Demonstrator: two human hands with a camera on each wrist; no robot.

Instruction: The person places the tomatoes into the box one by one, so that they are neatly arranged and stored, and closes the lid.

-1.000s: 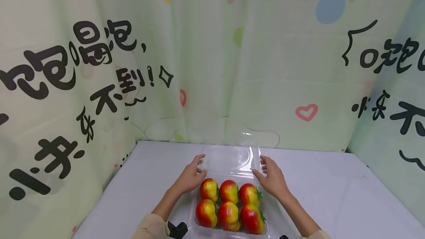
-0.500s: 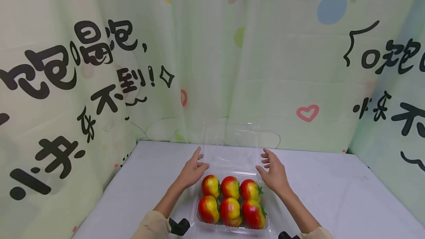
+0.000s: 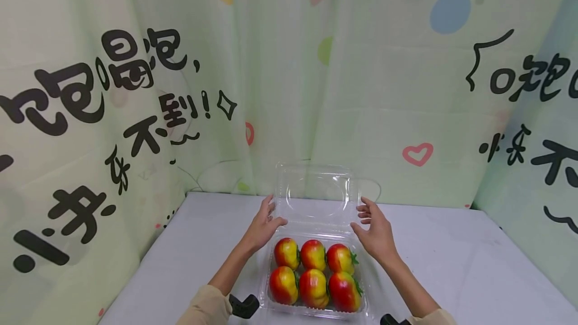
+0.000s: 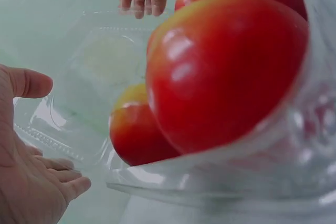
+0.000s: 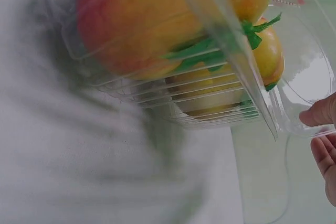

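A clear plastic clamshell box [image 3: 316, 311] stands on the table, its see-through lid [image 3: 316, 179] raised at the far side. Several glossy red-and-yellow fruits [image 3: 313, 287] with green leaves sit in two rows in its base. My left hand [image 3: 262, 227] is at the lid's left edge, thumb and fingers spread apart. In the left wrist view that hand [image 4: 31, 177] shows a gap between thumb and fingers. On the lid's right edge is my right hand [image 3: 376, 232], fingers loosely bent. The right wrist view has its thumb and fingers [image 5: 321, 113] on either side of the lid edge.
The white table [image 3: 451, 260] extends to both sides of the box. Behind and beside it hangs a pale green curtain [image 3: 361, 94] with black lettering. Black wrist-worn devices [image 3: 244, 307] show near the sleeves.
The lid has swung, and its top edge now appears higher against the curtain. Both hands have shifted slightly forward along its sides. The fruits have stayed in the base.
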